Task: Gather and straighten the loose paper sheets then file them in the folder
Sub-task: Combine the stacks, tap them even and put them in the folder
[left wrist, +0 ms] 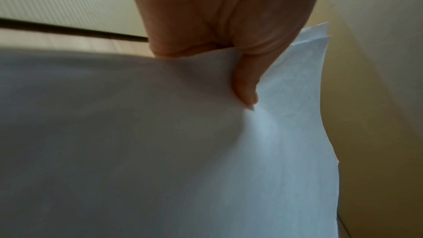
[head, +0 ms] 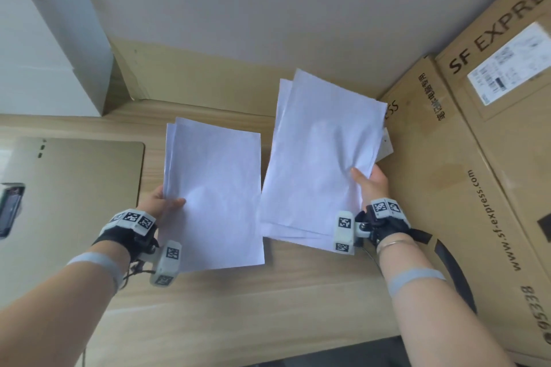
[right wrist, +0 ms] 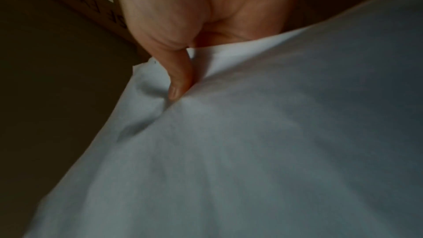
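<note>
Two paper stacks, one per hand, held above the table (head: 298, 292).
Your left hand (head: 161, 205) pinches left stack (head: 214, 194); right hand (head: 371, 185) pinches right stack (head: 322, 155), fingers curled at edges. Sheets thin, floppy, slip-prone w/ fanned corners: grip mid-edge, firmly.

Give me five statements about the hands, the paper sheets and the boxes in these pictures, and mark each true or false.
1. Each hand holds its own bundle of white sheets. True: the left hand grips the left bundle, and the right hand grips the right bundle.
2. The two bundles are already merged into one squared stack. False: they are held side by side, and the sheet edges in each are fanned out of line.
3. A cardboard box printed SF EXPRESS lies to the right of the sheets. True.
4. The left thumb presses on top of the paper. True.
5. The right hand is empty and open. False: its thumb pinches the sheets, creasing them.
</note>
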`<move>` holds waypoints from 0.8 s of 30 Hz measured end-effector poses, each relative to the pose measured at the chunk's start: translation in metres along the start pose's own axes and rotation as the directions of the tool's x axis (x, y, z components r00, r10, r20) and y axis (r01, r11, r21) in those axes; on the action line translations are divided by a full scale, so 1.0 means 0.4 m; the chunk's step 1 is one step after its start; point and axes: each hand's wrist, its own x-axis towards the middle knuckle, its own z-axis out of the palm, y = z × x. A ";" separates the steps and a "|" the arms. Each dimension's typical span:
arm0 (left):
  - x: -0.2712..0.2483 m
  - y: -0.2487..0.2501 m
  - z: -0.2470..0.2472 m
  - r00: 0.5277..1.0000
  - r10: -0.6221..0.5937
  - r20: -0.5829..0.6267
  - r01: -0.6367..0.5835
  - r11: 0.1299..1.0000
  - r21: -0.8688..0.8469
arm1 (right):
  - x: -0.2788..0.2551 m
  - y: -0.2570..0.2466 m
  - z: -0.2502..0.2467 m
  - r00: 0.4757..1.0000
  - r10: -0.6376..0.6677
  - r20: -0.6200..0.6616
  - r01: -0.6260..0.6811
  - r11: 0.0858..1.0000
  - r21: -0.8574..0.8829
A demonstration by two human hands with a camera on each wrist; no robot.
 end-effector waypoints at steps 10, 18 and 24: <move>-0.038 0.048 0.094 0.989 0.016 0.145 -0.021 0.999 0.034 | -0.057 0.136 0.293 0.918 0.329 0.221 -0.284 0.935 -0.212; -0.053 0.098 0.086 0.976 0.178 0.124 -0.181 0.984 0.008 | -0.068 0.063 0.295 0.977 0.162 0.142 -0.129 0.968 -0.217; -0.079 0.192 0.115 0.920 0.390 0.026 -0.387 0.918 -0.091 | -0.071 -0.058 0.255 0.990 -0.008 0.138 0.003 0.999 0.040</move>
